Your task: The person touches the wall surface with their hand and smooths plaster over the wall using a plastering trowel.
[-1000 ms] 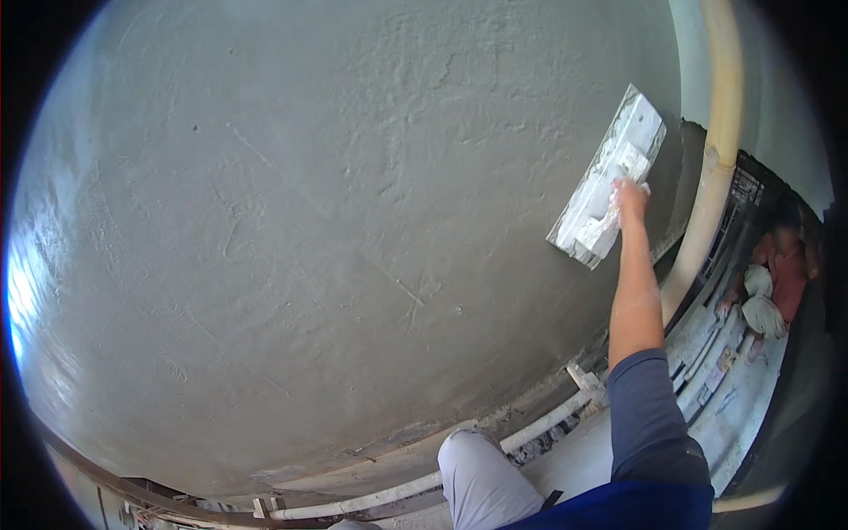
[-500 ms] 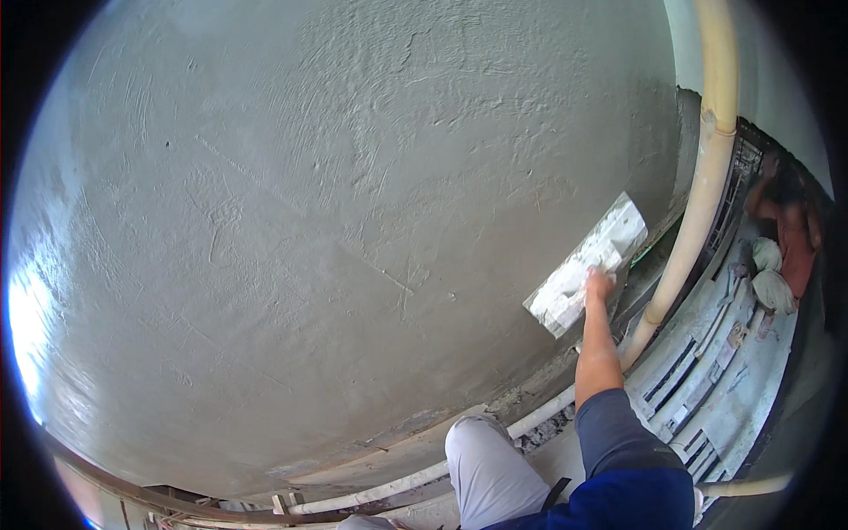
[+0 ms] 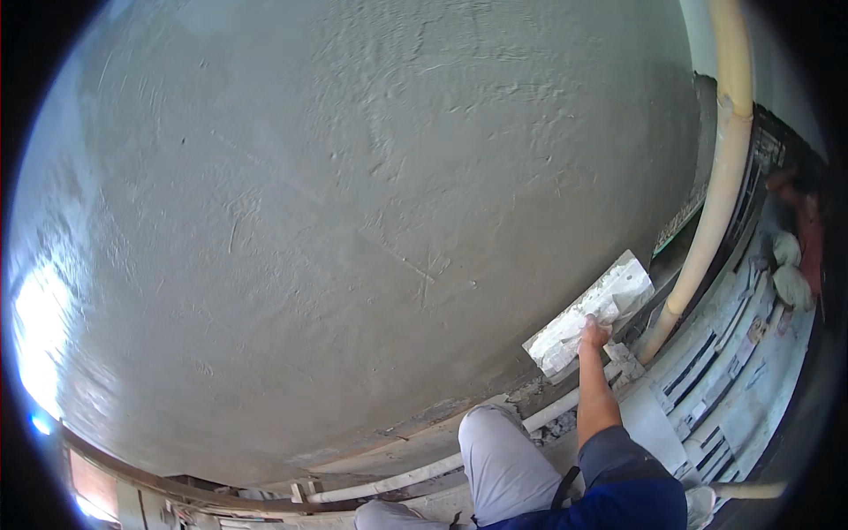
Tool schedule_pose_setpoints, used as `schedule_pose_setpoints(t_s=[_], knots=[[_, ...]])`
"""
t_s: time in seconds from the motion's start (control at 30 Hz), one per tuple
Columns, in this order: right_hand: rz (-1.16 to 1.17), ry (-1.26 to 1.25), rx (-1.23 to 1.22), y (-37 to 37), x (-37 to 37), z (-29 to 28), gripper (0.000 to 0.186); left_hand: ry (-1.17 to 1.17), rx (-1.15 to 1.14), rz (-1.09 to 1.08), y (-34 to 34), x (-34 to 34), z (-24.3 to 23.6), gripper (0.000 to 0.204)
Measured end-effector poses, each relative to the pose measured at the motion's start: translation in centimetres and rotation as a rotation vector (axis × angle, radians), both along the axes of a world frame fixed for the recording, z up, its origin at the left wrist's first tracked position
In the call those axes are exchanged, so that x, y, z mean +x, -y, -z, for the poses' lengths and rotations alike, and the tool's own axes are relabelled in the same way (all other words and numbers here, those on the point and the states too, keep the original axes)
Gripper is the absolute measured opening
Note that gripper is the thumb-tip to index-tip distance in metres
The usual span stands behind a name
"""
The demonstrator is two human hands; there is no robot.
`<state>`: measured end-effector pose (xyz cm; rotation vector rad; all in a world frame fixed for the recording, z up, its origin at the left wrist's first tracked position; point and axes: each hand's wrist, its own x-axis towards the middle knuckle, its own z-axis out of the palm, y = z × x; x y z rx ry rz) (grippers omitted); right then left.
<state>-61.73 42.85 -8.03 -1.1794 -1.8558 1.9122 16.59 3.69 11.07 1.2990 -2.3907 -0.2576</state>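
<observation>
My right hand (image 3: 594,332) is closed on the handle of a wide, plaster-caked trowel (image 3: 622,286). The trowel lies slanted against the smooth, wet-looking grey plastered wall (image 3: 371,221), at its lower right edge, just left of an upright bamboo pole (image 3: 724,177). Small ridges and scratches mark the plaster. My left hand is out of the picture.
A person in a red top (image 3: 808,238) crouches on pale planks (image 3: 724,380) at the far right. My bent knee (image 3: 490,442) is near the wall's foot, beside a horizontal pole (image 3: 402,484). A brown rail (image 3: 150,481) crosses the lower left.
My right hand has carried the trowel down and somewhat left along the wall, toward its lower edge. The person at the right has shifted, raising an arm.
</observation>
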Motion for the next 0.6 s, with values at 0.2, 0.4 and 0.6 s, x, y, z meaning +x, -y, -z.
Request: schedule_pose_setpoints(t_s=[0.2,0.4,0.6], knots=[[0.0,-0.479,-0.746,0.8,0.9,-15.1,0.021,0.108,0.037,0.0,1.2,0.0,2.1,0.043],[-0.126,-0.62,-1.006,5.7,-2.1,-30.9,0.019,-0.002,-0.018,0.009,0.9,-0.1,3.6,0.041],[-0.159,-0.585,-0.847,4.9,-5.8,-25.7,0.019,0.015,0.149,-0.085,-3.0,3.3,6.0,0.046]])
